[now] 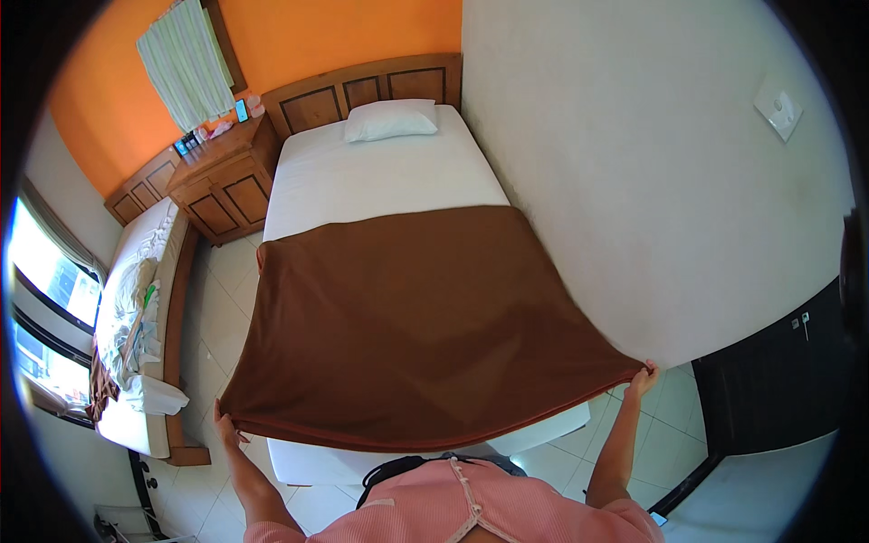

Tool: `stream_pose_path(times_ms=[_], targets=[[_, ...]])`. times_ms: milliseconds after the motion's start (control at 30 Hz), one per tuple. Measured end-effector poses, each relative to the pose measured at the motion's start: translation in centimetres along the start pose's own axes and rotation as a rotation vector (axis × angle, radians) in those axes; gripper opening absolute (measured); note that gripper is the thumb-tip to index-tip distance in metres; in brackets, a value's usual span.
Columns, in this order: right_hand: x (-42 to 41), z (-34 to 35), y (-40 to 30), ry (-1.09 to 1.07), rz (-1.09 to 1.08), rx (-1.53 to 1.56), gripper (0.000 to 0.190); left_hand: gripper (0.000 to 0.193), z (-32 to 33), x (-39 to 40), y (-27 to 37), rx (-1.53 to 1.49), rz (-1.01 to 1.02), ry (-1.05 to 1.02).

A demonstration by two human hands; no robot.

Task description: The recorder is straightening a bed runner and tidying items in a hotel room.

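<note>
A brown blanket point(407, 319) lies over the lower half of a bed with a white sheet point(380, 176). Its near edge is stretched wide between my two hands. My left hand point(227, 426) grips the near left corner, off the bed's left side. At the near right corner, my right hand point(643, 379) pinches the cloth beyond the bed's right side. The near hem sags a little between them, above the foot of the white-covered mattress point(326, 465). A white pillow point(392, 121) rests at the far end against the wooden headboard point(366, 91).
A wooden cabinet point(227, 183) with bottles and a phone on top stands left of the bed. Further left is a second bed point(153, 434) with crumpled cloths point(136, 326) on it. A pale wall point(645, 170) runs along the right side, with a dark door point(767, 380) near the lower right.
</note>
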State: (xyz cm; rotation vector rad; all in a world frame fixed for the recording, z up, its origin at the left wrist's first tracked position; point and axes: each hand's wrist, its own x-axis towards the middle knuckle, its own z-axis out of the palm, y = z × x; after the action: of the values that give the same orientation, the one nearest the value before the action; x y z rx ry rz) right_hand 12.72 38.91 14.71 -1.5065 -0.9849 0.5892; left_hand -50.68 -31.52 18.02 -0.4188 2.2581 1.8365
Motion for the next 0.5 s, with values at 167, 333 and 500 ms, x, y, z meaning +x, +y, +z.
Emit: stream_pose_path(times_ms=[167, 333, 500], targets=[[-0.4, -1.8, 3.8, -0.099, 0.205, -0.036, 0.027, 0.065, -5.2, 2.7, -3.2, 0.064, 0.192, 0.12], [0.8, -3.3, 4.8, -0.16, 0.162, -0.175, 0.025, 0.065, -4.0, 2.1, -2.5, 0.036, 0.169, 0.097], [3.1, -0.9, 0.9, -0.223, -0.132, -0.241, 0.024, 0.059, -6.8, 0.6, 0.9, -0.126, 0.249, 0.055]])
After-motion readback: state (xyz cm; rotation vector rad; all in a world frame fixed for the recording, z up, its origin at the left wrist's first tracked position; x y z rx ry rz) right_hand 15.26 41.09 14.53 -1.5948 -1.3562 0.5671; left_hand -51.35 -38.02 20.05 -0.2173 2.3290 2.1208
